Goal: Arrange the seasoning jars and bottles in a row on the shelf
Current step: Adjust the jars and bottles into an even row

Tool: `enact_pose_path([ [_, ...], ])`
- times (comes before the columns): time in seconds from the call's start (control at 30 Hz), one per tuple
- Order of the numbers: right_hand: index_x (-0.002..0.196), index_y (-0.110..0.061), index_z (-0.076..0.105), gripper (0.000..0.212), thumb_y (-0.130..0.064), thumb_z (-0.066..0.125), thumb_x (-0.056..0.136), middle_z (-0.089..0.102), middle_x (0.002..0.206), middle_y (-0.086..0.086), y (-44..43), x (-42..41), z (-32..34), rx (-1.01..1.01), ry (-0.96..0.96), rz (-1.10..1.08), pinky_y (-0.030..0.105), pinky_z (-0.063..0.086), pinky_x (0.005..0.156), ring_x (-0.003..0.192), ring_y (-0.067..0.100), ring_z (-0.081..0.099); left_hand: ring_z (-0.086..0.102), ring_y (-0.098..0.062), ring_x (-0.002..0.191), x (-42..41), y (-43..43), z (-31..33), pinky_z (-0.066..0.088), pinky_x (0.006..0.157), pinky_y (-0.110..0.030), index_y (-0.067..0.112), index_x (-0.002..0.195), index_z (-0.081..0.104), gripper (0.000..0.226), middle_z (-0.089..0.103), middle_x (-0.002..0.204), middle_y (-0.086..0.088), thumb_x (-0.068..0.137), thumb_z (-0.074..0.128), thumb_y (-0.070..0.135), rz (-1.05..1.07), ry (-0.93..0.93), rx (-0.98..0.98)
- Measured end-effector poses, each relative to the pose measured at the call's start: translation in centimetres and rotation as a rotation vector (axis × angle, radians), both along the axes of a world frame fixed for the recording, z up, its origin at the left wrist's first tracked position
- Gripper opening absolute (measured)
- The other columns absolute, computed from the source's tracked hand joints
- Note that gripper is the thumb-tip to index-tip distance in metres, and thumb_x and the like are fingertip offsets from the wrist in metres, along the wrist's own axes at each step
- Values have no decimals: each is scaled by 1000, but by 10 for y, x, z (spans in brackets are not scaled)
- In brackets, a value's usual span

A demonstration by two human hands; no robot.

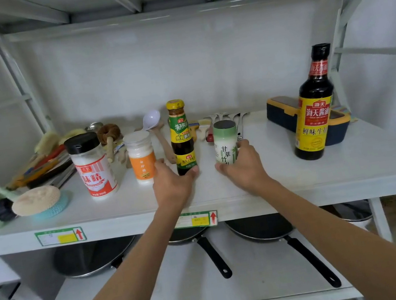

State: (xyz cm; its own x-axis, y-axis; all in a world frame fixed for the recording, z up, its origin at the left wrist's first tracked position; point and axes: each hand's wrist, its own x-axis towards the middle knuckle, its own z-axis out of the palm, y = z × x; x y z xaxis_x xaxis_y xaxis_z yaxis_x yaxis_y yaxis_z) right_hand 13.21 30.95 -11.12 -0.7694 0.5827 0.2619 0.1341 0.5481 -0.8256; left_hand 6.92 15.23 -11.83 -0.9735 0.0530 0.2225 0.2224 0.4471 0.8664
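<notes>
Gripping glossy cylinders — left hand [172,181] dark glass bottle [182,136]; right hand [243,167] green-capped jar [226,142].

"味精" on red-and-white label of clear black-capped jar [94,168], "海天酱油" on yellow label of tall dark soy sauce bottle [313,113], "甘草" on green-and-white cylindrical shaker [226,146], red up-arrows on green-bordered stickers [61,236] on white shelf edge [125,222]

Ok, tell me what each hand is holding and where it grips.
The left hand grips the base of the dark sauce bottle. The right hand wraps the lower part of the green-labelled jar. Both containers stand upright on the shelf.
</notes>
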Motion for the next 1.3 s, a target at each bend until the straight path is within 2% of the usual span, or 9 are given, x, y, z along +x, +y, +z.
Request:
enact_pose_path([
  [0.2,121,-7,53,55,-19,81,75,63,114,7,9,9,4,82,20,37,26,50,78,94,16,57,61,-30,108,-4,0,-4,48,95,-45,16,124,58,53,68,117,-6,84,65,51,-66,41,-147],
  [0.33,120,-6,53,55,-22,82,75,64,114,7,19,16,5,89,3,7,18,47,68,91,14,57,63,-28,104,-2,-2,-4,50,91,-45,21,122,60,48,71,113,-3,85,64,52,-62,49,-137],
  [0.5,120,-5,54,59,-25,83,73,65,117,11,40,24,5,92,-26,-76,27,52,77,101,23,64,64,-26,103,0,-2,-4,51,91,-44,21,122,61,47,71,112,-2,85,65,51,-67,62,-130],
  [0.87,117,-6,59,54,-27,82,72,68,112,10,59,23,4,74,-45,-115,27,49,70,90,21,64,65,-26,95,4,-1,-5,53,86,-43,22,119,61,43,73,105,0,85,65,48,-54,77,-123],
  [1.0,119,-6,57,54,-25,81,73,67,115,11,60,23,4,53,-43,-119,27,48,72,89,19,61,64,-26,97,3,0,-4,52,86,-42,21,120,61,43,72,107,-1,86,65,48,-54,78,-129],
  [1.1,122,-6,54,56,-23,80,75,66,119,11,59,25,3,27,-64,-119,27,48,74,95,20,61,64,-28,98,3,0,-5,51,83,-39,20,119,62,42,72,108,-2,86,65,46,-49,91,-142],
  [1.17,129,-5,47,69,-21,83,73,61,128,14,55,25,5,-64,-81,-126,31,50,81,108,25,61,64,-28,98,3,0,-5,52,82,-39,20,119,62,43,72,108,-2,86,65,47,-46,95,-143],
  [1.23,143,-5,29,93,-18,85,70,42,142,20,45,24,12,-249,-80,-231,40,48,96,125,33,49,64,-27,97,3,1,-5,52,81,-38,20,119,62,43,72,108,-2,86,65,48,-50,96,-147],
  [1.3,146,-4,21,98,-10,83,69,27,145,23,28,23,23,-314,-71,-394,40,42,100,131,36,37,64,-26,98,2,1,-6,51,81,-38,21,120,62,44,72,108,-1,86,64,49,-54,93,-155],
])
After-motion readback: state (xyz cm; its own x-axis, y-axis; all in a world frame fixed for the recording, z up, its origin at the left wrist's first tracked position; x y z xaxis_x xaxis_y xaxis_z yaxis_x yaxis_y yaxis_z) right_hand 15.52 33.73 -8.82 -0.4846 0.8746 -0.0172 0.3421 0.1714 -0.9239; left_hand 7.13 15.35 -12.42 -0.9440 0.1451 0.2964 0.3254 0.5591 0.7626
